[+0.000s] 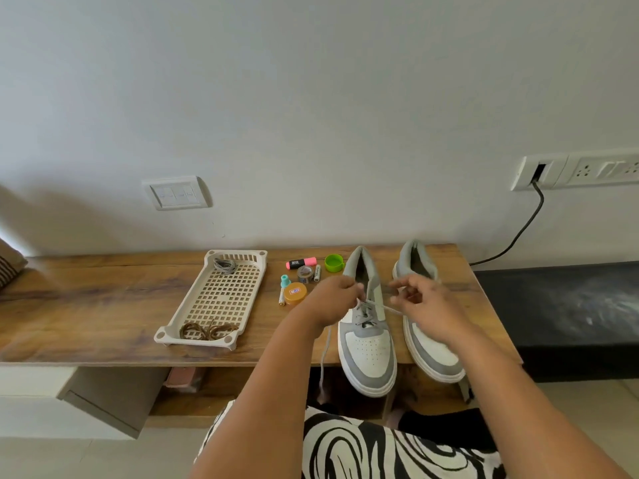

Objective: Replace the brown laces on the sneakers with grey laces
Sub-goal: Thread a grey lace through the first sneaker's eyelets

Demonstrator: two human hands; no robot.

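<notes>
The fingers of the left hand are curling round a grey lace at the left side of the left sneaker, pinching it just above the eyelets, while the fingers of the right hand are bending and pinching the other end of the same lace over the gap between the two shoes. The lace is crossing the lower eyelets of the left sneaker between the two hands, and one loose end is hanging down over the front edge of the wooden shelf. The right sneaker is lying just beside the left one, partly under the right hand, toes toward the person. Well to the left, a beige perforated tray is holding brown laces at its near end and a second grey lace bundle at its far end. Between tray and sneakers are lying a pink highlighter, a green cap and an orange tin.
</notes>
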